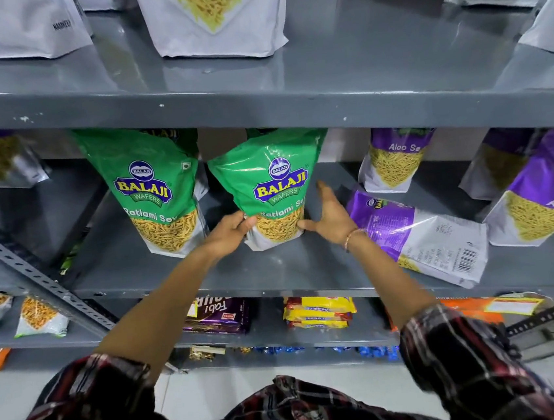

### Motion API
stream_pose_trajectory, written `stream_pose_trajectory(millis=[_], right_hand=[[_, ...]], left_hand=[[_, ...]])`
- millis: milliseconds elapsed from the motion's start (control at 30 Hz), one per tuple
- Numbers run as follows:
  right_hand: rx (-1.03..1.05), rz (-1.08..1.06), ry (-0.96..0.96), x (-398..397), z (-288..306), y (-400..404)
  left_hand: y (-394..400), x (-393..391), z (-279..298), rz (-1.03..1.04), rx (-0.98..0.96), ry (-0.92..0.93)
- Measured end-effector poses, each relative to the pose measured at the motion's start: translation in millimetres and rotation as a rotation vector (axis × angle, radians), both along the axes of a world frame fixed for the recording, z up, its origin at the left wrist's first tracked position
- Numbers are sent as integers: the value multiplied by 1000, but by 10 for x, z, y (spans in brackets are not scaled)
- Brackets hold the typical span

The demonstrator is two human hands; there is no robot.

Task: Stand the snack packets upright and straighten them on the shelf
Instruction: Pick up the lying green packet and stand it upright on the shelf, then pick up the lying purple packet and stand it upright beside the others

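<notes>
So the grey metal shelf point(228, 276) is slick, and the green Balaji Ratlami Sev packet point(273, 189) standing mid-shelf could slide or flop. Just right of it, the purple Aloo Sev packet point(418, 232) lies flat, not stood up yet. Left hand point(233, 229) pinches the green packet's lower left edge; right hand point(329, 214) is spread, thumb touching its lower right corner. One-sided push probably tips it.

Between the hands point(280, 224) stands a green packet point(271, 183) with a yellow-and-blue logo; right of them, purple packets point(418, 232); grey shelf point(275, 268); red-black plaid sleeves point(455, 355).
</notes>
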State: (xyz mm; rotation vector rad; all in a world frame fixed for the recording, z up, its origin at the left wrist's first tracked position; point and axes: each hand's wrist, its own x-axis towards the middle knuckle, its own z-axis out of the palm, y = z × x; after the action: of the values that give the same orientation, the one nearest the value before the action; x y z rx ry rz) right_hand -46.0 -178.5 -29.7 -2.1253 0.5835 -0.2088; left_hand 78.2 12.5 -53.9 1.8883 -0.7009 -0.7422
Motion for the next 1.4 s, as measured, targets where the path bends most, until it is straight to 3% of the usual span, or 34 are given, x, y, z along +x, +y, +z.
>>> stream_pose_trajectory(millis=[67, 167, 333, 533, 600, 700, 767, 867, 1000, 1133, 1233, 1400], right_hand=[[90, 133, 47, 60, -8, -122], [258, 68, 14, 84, -85, -98], [35, -99, -61, 35, -175, 94], [-72, -132, -28, -47, -99, 232], [-121, -87, 34, -87, -31, 222], [-219, -83, 81, -230, 77, 86], [-270, -143, 39, -394, 149, -88], [-337, -270, 82, -726, 252, -497], [-398, -311, 305, -1164, 343, -1121], [-320, -292, 441, -1361, 346, -1529], [-352, -154, 542, -1408, 294, -1754], [-396, 89, 676, -1452, 267, -2037]], left_hand=[[-3, 61, 49, -59, 35, 24], [-7, 105, 74, -93, 73, 5], [-49, 110, 71, 27, 97, -119], [-67, -63, 52, 209, 156, -369], [-67, -232, 12, 349, 62, -384], [-2, -538, -133, 537, -41, -274], [-4, -784, -204, 490, -51, -133], [-165, -1153, -199, 297, -122, 138], [-553, -1590, -70, -78, 9, 295], [-970, -1939, 31, -440, 177, 190], [-1349, -2167, 56, -292, 167, 205], [-1886, -2310, 52, 66, 83, 542]])
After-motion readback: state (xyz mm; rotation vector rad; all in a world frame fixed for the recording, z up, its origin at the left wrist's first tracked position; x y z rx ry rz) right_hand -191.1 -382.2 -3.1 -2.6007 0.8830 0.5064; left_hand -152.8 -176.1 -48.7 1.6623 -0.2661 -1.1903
